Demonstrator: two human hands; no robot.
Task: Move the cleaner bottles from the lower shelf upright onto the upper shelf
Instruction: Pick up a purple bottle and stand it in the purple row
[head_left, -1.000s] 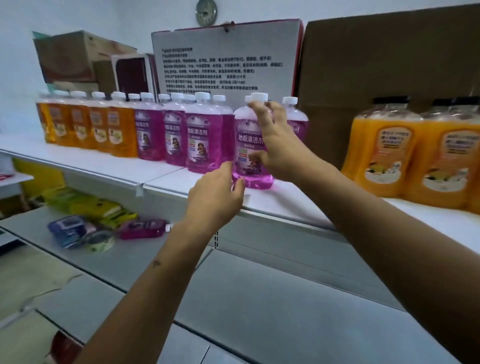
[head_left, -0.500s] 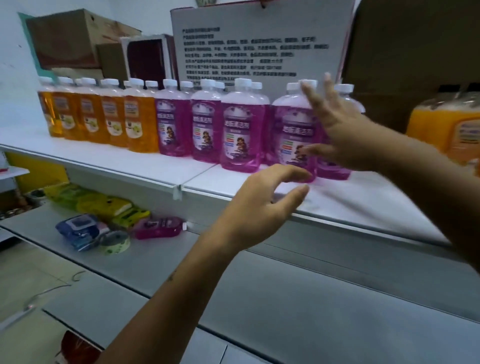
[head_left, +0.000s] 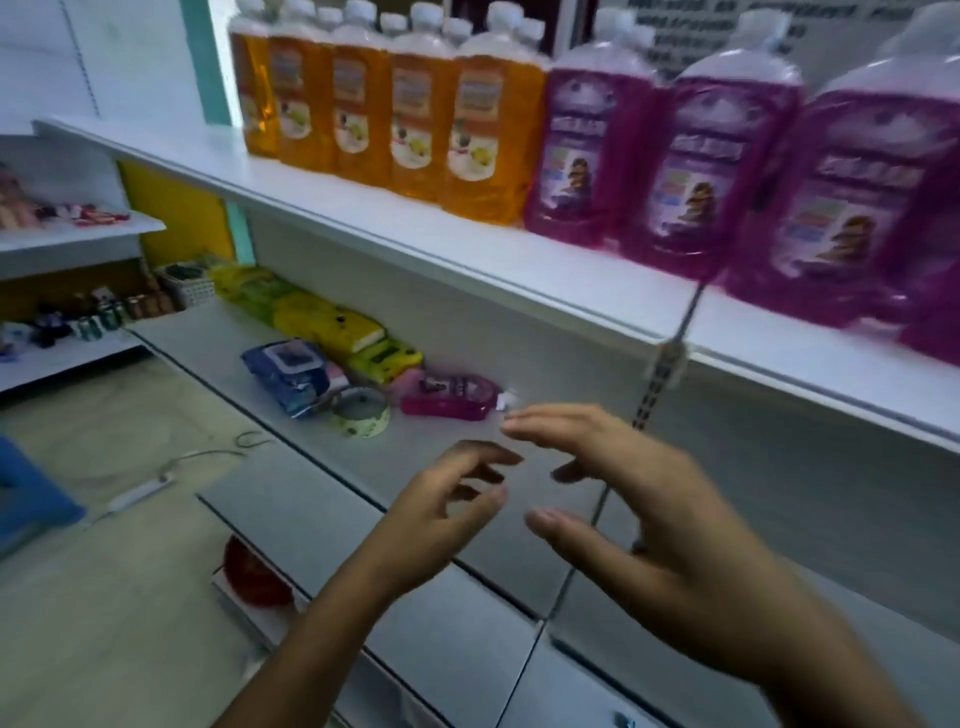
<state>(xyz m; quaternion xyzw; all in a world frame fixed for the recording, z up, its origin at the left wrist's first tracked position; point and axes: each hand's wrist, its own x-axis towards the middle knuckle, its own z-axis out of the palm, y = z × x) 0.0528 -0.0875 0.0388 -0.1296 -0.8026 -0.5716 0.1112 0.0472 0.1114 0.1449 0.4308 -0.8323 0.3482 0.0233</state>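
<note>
Hands in the foreground, both empty. My left hand (head_left: 447, 499) hung with fingers loosely curled, holding nothing; my right hand (head_left: 639, 509) was spread, fingers reaching forward and to the left, thumb apart below them. The two were close together but not touching. Beyond them, on the lower shelf (head_left: 467, 452), lay the last purple bottle (head_left: 449, 397), on its side, long axis running left to right, white cap toward my right. It lay ahead and a little left of both hands. My right fingertips (head_left: 519, 421) were just beside the cap, so I judged the right hand the nearer one and the cap end the natural place to take hold; the left hand faced the body of the bottle. A tape roll (head_left: 361, 413) sat just in front of the bottle, near its base end. Farther off and above, the upper shelf (head_left: 415, 228) carried upright orange and purple bottles (head_left: 727, 176) in rows, blurred.
</note>
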